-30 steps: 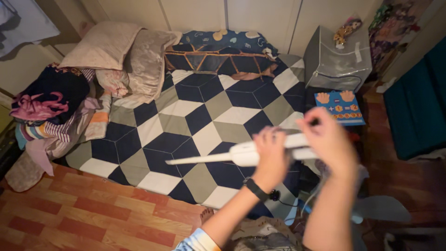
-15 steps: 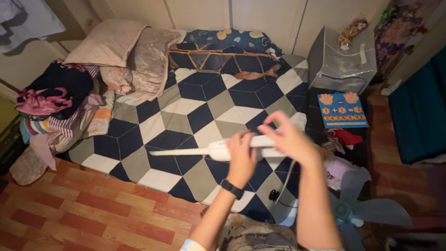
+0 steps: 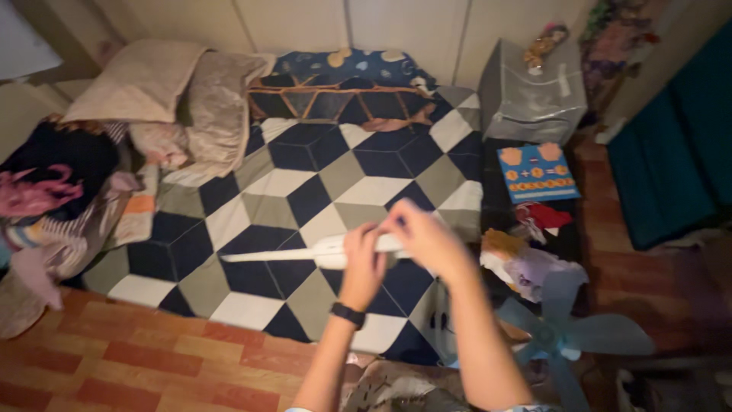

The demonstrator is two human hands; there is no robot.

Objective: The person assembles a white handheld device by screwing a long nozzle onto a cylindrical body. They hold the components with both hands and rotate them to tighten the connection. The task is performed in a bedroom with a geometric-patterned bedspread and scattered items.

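Both hands, left hand (image 3: 364, 255) and right hand (image 3: 423, 236), close around a white wand (image 3: 305, 255) lying level, its thin tip pointing left above the bed (image 3: 305, 183).

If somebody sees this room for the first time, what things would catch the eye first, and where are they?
First comes the mattress on the floor, its cover a bold pattern of navy, grey and white cubes filling the middle. Above it, the left hand and right hand hold a long white tapered piece pointing left. At lower right lies a pale blue fan blade, and a heap of clothes sits at the left edge.
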